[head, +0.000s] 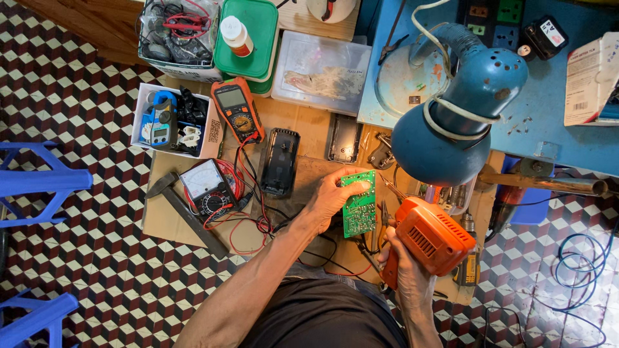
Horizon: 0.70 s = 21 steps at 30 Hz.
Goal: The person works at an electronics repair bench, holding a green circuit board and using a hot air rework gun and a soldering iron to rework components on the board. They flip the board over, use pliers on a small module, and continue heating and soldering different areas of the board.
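My left hand [332, 193] holds a green circuit board [358, 205] upright by its left edge, thumb on top, above a piece of cardboard [161, 219] on the floor. My right hand [405, 270] grips the handle of an orange soldering gun [427, 237]; its thin metal tip points toward the board's right edge. A black plastic housing [279, 161] lies just left of my left hand.
A blue desk lamp [458, 109] hangs over the work spot. An analog meter [207, 188], an orange digital meter [237, 109] with red and black leads, a hammer [184, 212], a white box of parts [174, 122] and clear plastic containers [321, 71] surround it. Blue stools [39, 180] stand at left.
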### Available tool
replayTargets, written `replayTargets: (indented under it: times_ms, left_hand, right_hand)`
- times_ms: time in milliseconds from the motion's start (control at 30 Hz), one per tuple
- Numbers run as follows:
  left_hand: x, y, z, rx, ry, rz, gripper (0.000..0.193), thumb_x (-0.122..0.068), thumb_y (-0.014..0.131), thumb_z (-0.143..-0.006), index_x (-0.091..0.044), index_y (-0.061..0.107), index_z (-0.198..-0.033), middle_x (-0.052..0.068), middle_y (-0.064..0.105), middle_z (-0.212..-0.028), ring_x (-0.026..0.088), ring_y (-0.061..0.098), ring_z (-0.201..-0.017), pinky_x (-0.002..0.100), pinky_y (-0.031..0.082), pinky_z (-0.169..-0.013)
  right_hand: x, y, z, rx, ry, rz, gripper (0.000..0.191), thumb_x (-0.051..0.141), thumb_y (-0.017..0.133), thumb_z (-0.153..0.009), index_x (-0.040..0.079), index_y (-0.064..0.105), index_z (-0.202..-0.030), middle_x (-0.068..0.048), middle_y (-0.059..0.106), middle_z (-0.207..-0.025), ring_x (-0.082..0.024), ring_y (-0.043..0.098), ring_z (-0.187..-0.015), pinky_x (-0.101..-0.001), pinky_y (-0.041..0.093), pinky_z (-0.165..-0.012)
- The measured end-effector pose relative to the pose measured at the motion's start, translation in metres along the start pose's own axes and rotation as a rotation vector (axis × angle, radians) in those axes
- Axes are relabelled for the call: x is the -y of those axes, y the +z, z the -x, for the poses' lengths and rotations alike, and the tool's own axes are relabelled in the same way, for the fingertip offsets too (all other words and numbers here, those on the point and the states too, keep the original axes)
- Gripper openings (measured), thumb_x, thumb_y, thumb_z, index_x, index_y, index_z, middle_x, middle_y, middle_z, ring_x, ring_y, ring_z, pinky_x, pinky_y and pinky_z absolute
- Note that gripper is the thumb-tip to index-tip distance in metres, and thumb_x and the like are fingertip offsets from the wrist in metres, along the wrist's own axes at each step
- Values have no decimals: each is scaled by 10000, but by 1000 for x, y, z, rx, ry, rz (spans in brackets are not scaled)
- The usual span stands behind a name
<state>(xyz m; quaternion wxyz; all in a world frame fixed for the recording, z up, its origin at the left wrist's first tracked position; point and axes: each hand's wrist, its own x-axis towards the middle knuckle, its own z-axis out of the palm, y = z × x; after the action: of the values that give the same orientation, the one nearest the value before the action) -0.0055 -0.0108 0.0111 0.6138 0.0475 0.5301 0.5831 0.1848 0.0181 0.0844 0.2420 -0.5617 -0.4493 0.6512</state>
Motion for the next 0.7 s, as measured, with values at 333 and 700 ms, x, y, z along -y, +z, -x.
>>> replayTargets:
  times_ms: [333,700]
  left_hand:
    - [1,0,-2,8,7,-13,426,-201,744,-866,-80,668,-1267,56,713,-1072,139,699,-941,343,620,-806]
    - [0,1,-3,1,7,-13,426,-199,745,-862,-81,670,-1264,60,711,-1063,146,705,-930,348,630,-794]
  right_hand:
    - [3,2,0,33,-20,29,317,170,729,-903,-13,667,-1153,-67,631,-752,-139,616,-548,-302,547,-512]
    - [-2,-1,-2,46,-11,-17,328,162,725,-893,-3,658,-1167,-62,641,-795,-139,626,-568,-301,552,-504]
